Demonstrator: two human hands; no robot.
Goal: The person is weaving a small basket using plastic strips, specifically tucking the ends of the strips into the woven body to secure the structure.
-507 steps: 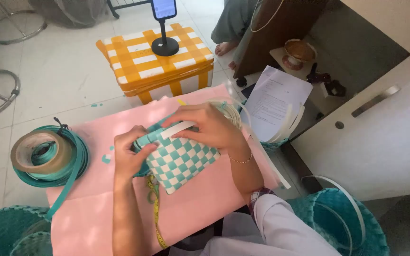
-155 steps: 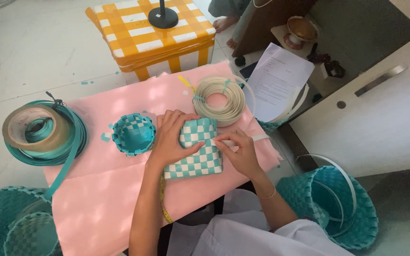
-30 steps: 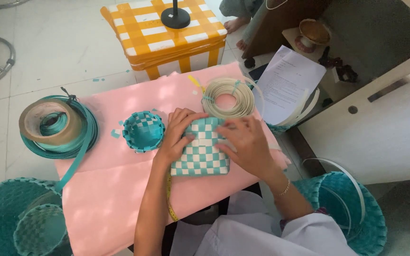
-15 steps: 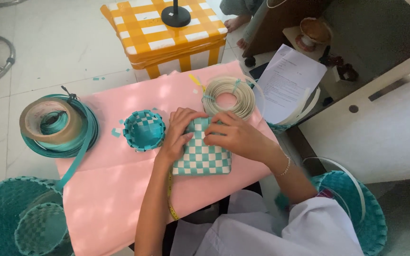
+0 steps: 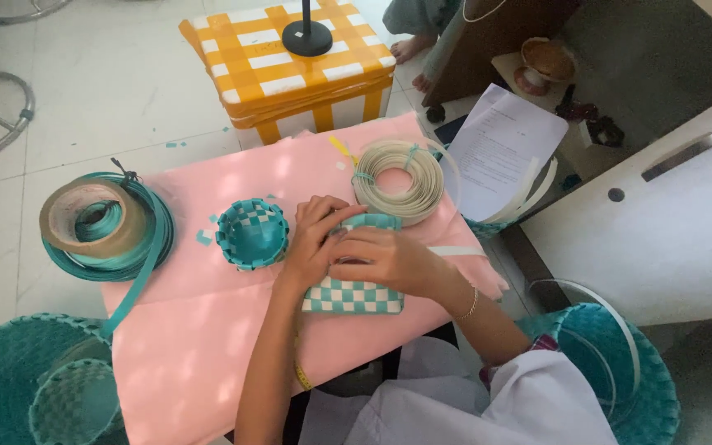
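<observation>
A teal and white checkered woven piece (image 5: pixel 354 295) lies on the pink sheet (image 5: pixel 208 330) that covers the table. My left hand (image 5: pixel 313 241) grips its upper left edge. Over the piece's top lies my right hand (image 5: pixel 381 257), its fingers closed on the weave beside the left hand. A small round teal woven basket (image 5: pixel 251 233) stands just left of my hands. Behind them rests a coil of cream strip (image 5: pixel 400 169). A yellow measuring tape (image 5: pixel 300 375) hangs under my left forearm.
A roll of teal strip with a brown tape roll on it (image 5: pixel 100 224) lies at the table's left end. Large teal baskets stand on the floor at lower left (image 5: pixel 18 371) and lower right (image 5: pixel 620 371). A yellow checkered box (image 5: pixel 286 62) and papers (image 5: pixel 500 148) are beyond.
My hands have shifted a little on the checkered piece, the right hand now lying across its top. The view has drifted slightly.
</observation>
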